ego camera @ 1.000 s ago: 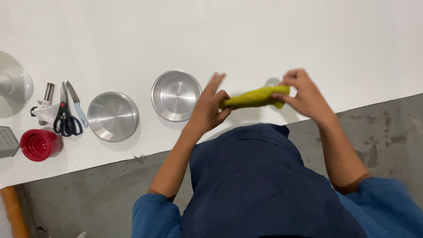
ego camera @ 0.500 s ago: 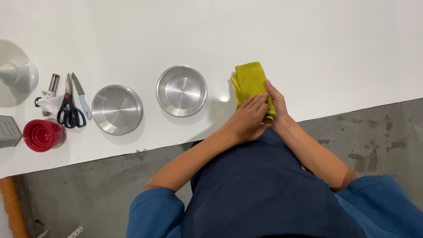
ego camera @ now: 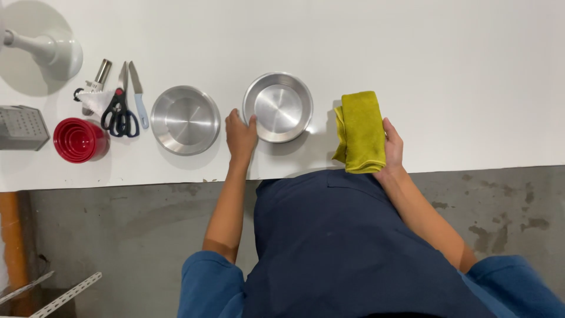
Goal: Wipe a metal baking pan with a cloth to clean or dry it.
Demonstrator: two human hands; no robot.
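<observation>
Near counter (ego camera: 447, 70) front edge | left hand (ego camera: 240, 134) fingers apart, touching steel pan (ego camera: 278, 107) rim | right hand (ego camera: 391, 147) clamped on folded yellow cloth (ego camera: 361, 131)

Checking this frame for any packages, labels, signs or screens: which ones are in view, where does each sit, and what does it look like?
None in view: no package, label, sign or screen shows.
The white table carries only bare utensils.
The left hand touches the rim of a round steel pan.
The right hand holds a folded yellow-green cloth, plain, with no tag visible.
</observation>
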